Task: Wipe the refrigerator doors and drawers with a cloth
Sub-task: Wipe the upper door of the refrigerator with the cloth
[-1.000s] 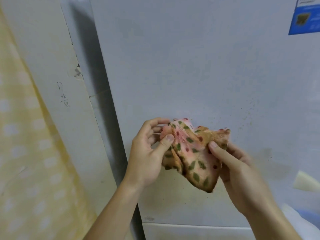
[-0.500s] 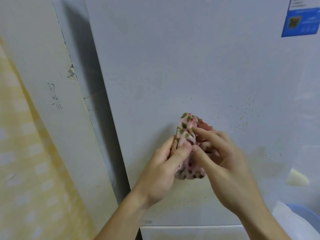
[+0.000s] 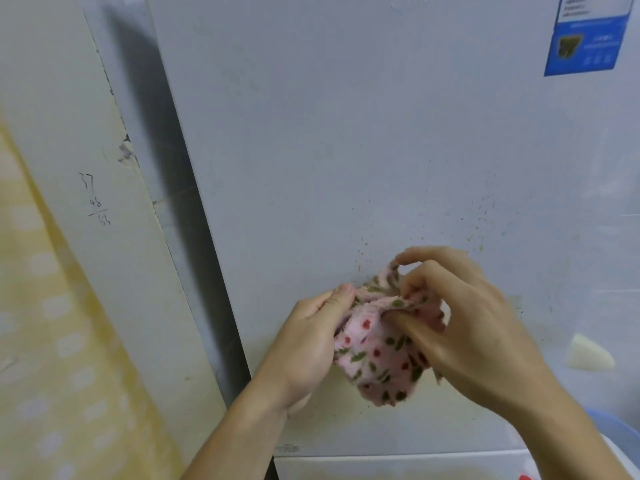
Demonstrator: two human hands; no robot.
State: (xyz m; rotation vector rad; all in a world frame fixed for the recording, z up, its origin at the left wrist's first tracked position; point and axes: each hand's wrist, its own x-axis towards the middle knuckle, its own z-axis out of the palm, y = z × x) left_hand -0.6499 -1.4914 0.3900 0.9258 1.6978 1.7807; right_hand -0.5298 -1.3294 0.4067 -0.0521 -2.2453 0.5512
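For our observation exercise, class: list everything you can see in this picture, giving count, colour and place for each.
door: one, grey-white, middle and right
cloth: one, pink with red and green spots, bunched before the door's lower part
sticker: one, blue, door's top right
specks: many, greenish-brown, on the door above the cloth
panel: one, cream, left of the door, numbers written on it
basin: one, blue, bottom right corner
left hand: one, grips the cloth's left edge
right hand: one, pinches the cloth's top
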